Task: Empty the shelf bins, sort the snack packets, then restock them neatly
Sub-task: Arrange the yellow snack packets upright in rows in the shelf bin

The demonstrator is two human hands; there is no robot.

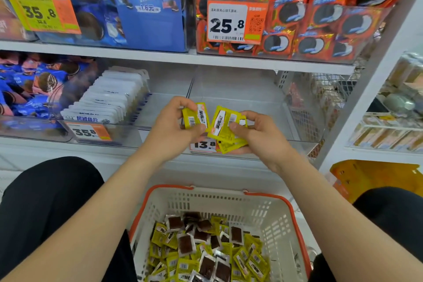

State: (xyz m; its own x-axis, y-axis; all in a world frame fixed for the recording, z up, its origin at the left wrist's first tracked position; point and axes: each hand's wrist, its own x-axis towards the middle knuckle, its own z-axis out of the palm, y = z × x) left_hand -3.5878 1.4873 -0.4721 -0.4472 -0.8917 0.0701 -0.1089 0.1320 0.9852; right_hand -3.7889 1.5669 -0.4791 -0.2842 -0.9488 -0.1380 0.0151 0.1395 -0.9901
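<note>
Now each hand, left (pixel 170 129) and right (pixel 258 135), pinches yellow packets (pixel 223 126).

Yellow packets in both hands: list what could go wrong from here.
1. The right hand pinches a loose, fanned stack; packets may slip out and drop into the basket.
2. The basket mixes yellow packets and brown packets, so a wrong kind could reach the clear bin.

basket (pixel 263 215) below shelf bins (pixel 240 107), pkts (pixel 206 252) in basket
</note>
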